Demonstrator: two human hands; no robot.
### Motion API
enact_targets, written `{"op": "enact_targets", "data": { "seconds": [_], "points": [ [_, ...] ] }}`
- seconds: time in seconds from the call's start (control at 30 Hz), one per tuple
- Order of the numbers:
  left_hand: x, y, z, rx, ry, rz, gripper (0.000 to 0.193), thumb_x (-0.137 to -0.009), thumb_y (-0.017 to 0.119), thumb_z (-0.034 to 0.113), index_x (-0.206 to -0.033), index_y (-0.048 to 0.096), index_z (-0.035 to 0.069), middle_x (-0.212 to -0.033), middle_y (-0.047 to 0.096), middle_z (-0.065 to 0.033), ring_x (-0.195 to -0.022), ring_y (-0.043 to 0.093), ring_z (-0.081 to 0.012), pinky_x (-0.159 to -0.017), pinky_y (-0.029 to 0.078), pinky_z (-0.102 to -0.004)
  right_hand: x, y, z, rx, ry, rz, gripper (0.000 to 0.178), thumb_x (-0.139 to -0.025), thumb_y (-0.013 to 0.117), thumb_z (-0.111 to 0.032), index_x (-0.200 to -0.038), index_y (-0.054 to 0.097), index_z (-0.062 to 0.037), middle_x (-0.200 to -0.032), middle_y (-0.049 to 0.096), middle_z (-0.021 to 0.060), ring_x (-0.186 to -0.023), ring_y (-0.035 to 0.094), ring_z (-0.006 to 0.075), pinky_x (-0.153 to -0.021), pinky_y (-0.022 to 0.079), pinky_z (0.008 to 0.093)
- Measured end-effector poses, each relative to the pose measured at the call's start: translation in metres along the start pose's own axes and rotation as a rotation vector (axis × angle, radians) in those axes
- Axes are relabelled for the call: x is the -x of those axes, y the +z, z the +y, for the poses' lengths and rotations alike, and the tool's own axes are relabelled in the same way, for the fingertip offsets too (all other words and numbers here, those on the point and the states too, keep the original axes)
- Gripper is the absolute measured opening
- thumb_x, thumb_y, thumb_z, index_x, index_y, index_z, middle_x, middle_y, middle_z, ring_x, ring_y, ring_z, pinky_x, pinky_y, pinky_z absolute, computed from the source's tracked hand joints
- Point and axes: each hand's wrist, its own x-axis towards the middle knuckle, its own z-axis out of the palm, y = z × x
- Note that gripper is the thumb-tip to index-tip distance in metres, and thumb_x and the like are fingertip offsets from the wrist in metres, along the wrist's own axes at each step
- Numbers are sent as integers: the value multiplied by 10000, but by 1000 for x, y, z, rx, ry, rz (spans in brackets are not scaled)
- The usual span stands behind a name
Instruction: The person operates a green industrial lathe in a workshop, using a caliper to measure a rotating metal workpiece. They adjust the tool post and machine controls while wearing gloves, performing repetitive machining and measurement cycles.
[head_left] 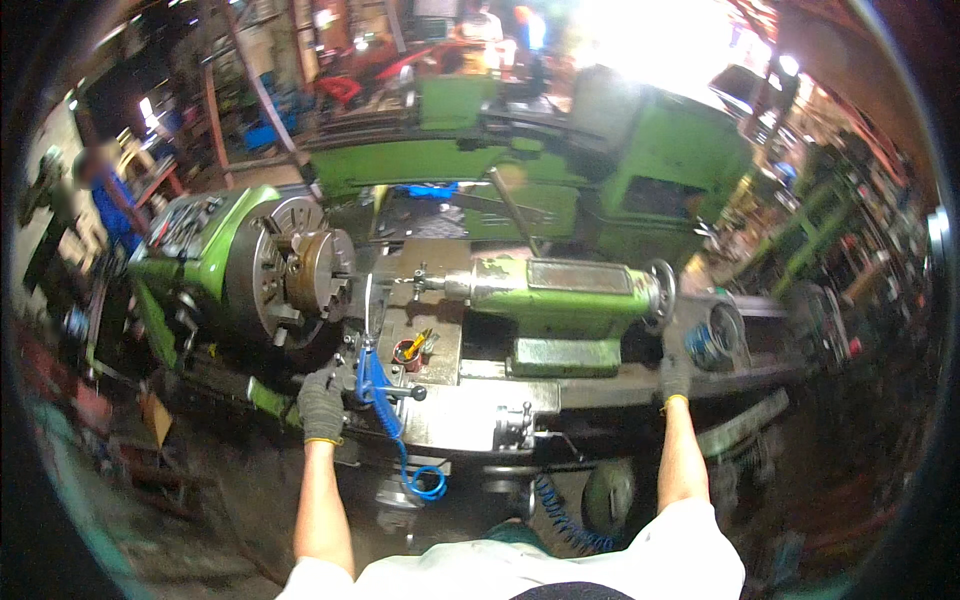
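Note:
A green metal lathe stretches across in front of me. My left hand [322, 408], in a dark knit glove, is at the near left side of the carriage [440, 412], beside the tool post. Its fingers are too dark and blurred to make out. My right hand [677, 378], gloved alike, reaches just below the handwheel [661, 293] of the green tailstock [572, 297]; its fingers do not show clearly. On the left, a round workpiece [323, 270] sits in the chuck [262, 265]. A blue coiled air hose [380, 395] hangs over the carriage between my hands.
A small tub with a yellow-handled item [413, 347] stands on the carriage. Loose tools [188, 225] lie on the headstock. A round metal part [716, 335] rests on the bed's right end. Another green machine [450, 165] stands behind. A person in blue [115, 205] is at far left.

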Motion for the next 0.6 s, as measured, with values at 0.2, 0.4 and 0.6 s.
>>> {"op": "enact_targets", "data": {
  "seconds": [0.2, 0.4, 0.6],
  "points": [
    [-5, -6, 24, 368, -209, 5, 323, -1027, 670, 270, -1180, 760, 0, -1195, 744, -148, -1145, 686, -255, -1034, 512, -379, -226, 33, 8, 58, -314, -132, 409, -996, 626, -309, -1220, 712, 22, -1183, 723, 255, -1095, 680, 410, -957, 537, 446],
    [15, 9, 4, 524, -551, 33, 314, -1040, 689, 221, -1266, 747, 10, -1226, 750, -95, -1107, 677, -179, -1019, 529, -346, -209, 65, 59, -294, -274, -441, 409, -1028, 604, -339, -1181, 731, 18, -1115, 737, 223, -1013, 692, 361, -889, 545, 424],
    [55, -11, -63, 662, -455, 93, 304, -1025, 705, 141, -1293, 738, 2, -1222, 753, -53, -1078, 670, -143, -989, 542, -314, -214, -47, 3, -398, -129, -483, 427, -1059, 582, -370, -1142, 750, 14, -1047, 750, 192, -931, 705, 312, -822, 552, 401]
  ]
}}
